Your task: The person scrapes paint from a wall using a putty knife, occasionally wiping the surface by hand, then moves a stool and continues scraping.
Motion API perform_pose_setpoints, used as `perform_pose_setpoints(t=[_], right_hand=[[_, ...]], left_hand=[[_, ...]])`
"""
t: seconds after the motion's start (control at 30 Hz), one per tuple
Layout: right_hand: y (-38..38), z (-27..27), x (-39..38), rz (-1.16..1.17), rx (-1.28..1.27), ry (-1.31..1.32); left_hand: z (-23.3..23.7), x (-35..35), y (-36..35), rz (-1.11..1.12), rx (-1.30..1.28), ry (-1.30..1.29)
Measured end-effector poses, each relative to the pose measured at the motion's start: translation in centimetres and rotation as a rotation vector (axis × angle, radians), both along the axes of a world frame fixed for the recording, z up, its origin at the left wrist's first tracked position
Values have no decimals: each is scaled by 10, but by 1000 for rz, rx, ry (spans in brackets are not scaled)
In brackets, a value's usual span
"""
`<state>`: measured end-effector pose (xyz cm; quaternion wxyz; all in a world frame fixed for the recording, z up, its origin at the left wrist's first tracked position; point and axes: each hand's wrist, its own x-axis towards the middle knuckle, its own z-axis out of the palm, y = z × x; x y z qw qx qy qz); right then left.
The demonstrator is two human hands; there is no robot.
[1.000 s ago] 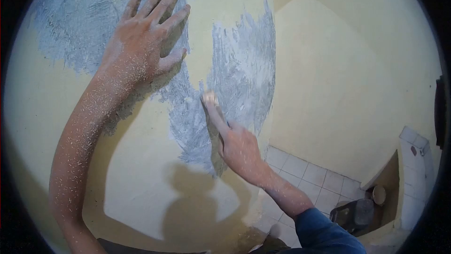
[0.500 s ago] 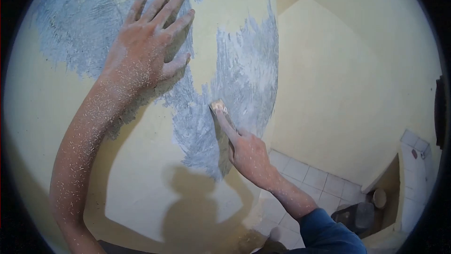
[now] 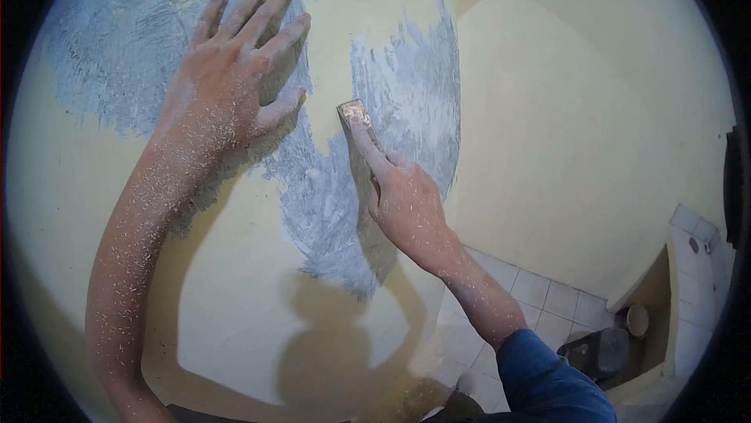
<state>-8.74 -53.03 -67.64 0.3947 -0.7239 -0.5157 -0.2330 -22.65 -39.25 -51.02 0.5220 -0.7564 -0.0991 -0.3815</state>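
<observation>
My left hand [image 3: 223, 71] lies flat against the wall with its fingers spread, over a grey scraped area [image 3: 117, 40]. Pale flakes and dust cover the hand and forearm. In my right hand [image 3: 407, 200] is a scraper [image 3: 356, 112], its index finger stretched along the tool toward the blade. The blade meets the pale yellow paint [image 3: 336, 55] at the edge of a strip between two grey scraped patches. One of these patches [image 3: 415, 94] runs down the right side of the wall. The handle is mostly hidden inside my fist.
A second yellow wall [image 3: 571, 126] stands to the right, above a white tiled floor [image 3: 540, 290]. At lower right, a dark container [image 3: 606, 353] and a round pale object [image 3: 637, 320] sit by a low tiled ledge [image 3: 696, 267]. My shadow [image 3: 325, 353] falls on the lower wall.
My right hand has moved up the wall with the scraper, from the grey patch to the lower part of the yellow strip. My left hand stays pressed in place.
</observation>
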Motion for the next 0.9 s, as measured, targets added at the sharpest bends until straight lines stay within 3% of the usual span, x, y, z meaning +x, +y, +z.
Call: perform_pose_setpoints(t=[0.03,0.13,0.33,0.43,0.53,0.73,0.83,0.9], right_hand=[[-2,5,-2,-10,-11,0],[-9,-44,-23,33,-176,98],[-2,-11,-16,-26,-64,6],[-10,-36,-30,3,-238,89],[-9,-11,-24,-11,-130,19],[-12,-33,-24,21,-153,42],[-9,-8,-20,-21,-63,-52],[-17,-27,-24,-4,-142,-25]], left_hand=[[0,0,-1,10,-3,9],[1,-1,1,-3,4,28],[1,0,0,3,-16,23],[0,0,4,-3,23,26],[0,2,2,4,10,15],[0,1,2,21,24,17],[0,3,5,-7,22,16],[-2,3,3,-8,19,21]])
